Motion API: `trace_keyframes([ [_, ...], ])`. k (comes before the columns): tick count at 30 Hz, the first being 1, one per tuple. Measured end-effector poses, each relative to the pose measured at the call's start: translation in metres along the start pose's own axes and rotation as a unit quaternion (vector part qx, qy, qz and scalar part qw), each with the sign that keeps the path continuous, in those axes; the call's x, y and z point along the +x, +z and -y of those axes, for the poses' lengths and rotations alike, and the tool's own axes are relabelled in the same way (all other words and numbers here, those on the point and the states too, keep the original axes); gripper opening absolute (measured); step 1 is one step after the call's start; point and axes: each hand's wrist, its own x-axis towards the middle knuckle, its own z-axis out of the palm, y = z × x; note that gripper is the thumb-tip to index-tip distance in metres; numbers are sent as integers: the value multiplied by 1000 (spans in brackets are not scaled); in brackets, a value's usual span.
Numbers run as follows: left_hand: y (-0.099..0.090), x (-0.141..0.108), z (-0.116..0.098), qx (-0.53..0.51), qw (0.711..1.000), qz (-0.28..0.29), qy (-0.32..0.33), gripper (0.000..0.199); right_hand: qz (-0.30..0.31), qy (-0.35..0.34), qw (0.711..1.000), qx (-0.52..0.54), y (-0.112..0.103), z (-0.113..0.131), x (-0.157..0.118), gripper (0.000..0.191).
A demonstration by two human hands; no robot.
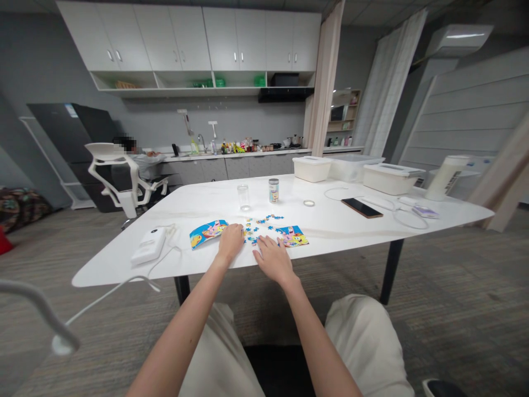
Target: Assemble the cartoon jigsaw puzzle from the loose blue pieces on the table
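Head view: left hand [230, 241] and right hand [273, 259] lie open, wide and flat, at the puzzle pieces [258, 229], 12 o'clock on the bench [124, 259]. Glass [243, 197] and can [273, 190] beyond; lidded bins [312, 168] at 1 o'clock, contents hidden.

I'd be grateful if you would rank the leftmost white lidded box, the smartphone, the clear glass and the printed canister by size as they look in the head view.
Leftmost white lidded box, then smartphone. The clear glass and printed canister look too alike to rank.
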Motion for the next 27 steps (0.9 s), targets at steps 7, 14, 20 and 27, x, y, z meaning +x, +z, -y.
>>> trace_keyframes([
  [7,5,10,15,-131,991,-13,-35,39,-7,-1,1000,-6,-2,0,-1,45],
  [14,4,17,38,-240,958,-96,-122,39,-6,0,1000,-1,-1,0,-1,44],
  [20,3,16,35,-279,948,-89,-127,36,6,-1,1000,-6,-3,0,-1,44],
  [27,3,13,24,-293,950,-42,-102,37,-1,-4,1000,-7,-3,0,-2,44],
])
